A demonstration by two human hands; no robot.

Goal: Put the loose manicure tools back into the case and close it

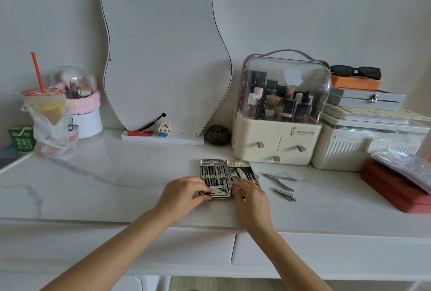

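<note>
Lying open on: marble tabletop point(116, 174), the manicure case point(229, 177) spread flat, both halves face up, right under the two hands.
Case halves: two, each with steel tools strapped in rows.
Loose tools: two, just right of the case and apart from both hands; cuticle nipper point(278, 181) farther back, nail clipper point(284, 194) nearer the table edge.
Left hand point(180, 193): on the case's near-left corner, fingers curled and touching the left half; whether it pinches a tool, cannot tell.
Right hand point(250, 198): over the right half's near end, fingertips down among the tools, ring on one finger; grip unclear.
</note>
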